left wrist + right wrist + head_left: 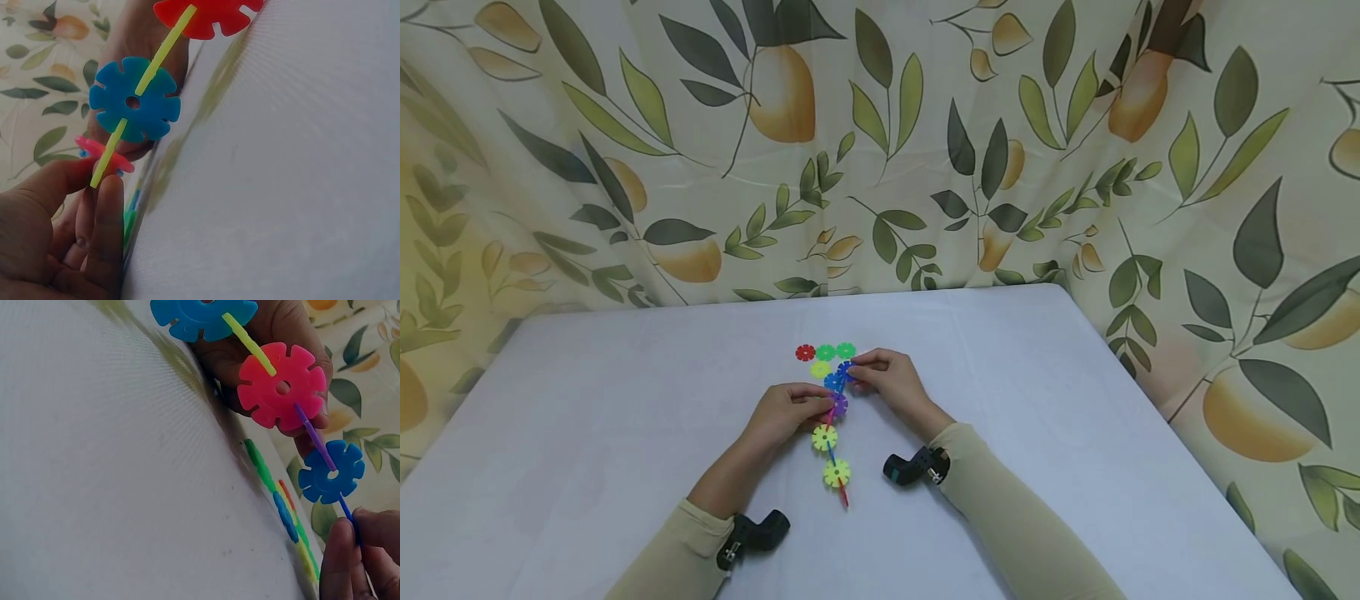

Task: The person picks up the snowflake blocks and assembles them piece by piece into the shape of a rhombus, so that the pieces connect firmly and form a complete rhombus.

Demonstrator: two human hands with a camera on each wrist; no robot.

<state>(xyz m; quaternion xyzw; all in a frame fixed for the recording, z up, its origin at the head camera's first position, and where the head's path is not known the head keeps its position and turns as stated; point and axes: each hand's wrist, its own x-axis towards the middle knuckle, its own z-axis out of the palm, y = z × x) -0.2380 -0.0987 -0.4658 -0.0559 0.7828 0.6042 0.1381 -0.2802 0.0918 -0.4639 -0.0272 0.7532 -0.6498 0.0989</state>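
Observation:
A chain of notched plastic discs [824, 437] slots together at alternating angles, with yellow, blue, pink, purple and red pieces. My left hand [788, 410] pinches it near the purple disc [839, 405]; the left wrist view shows thumb and finger by a yellow disc [109, 153] and a pink disc [125, 164]. At the chain's far end, my right hand [891, 379] pinches a dark blue disc [347, 511] between thumb and finger. That disc meets the edge of a lighter blue disc [347, 464]. The chain's near end, a red disc [842, 493], hangs toward me.
Loose discs lie flat beyond my hands: a red disc [805, 352], green discs [825, 352], a yellow disc [820, 369] and a blue disc [832, 382]. A white cloth covers the table [625, 400]. A leaf-and-fruit patterned curtain [917, 192] hangs behind.

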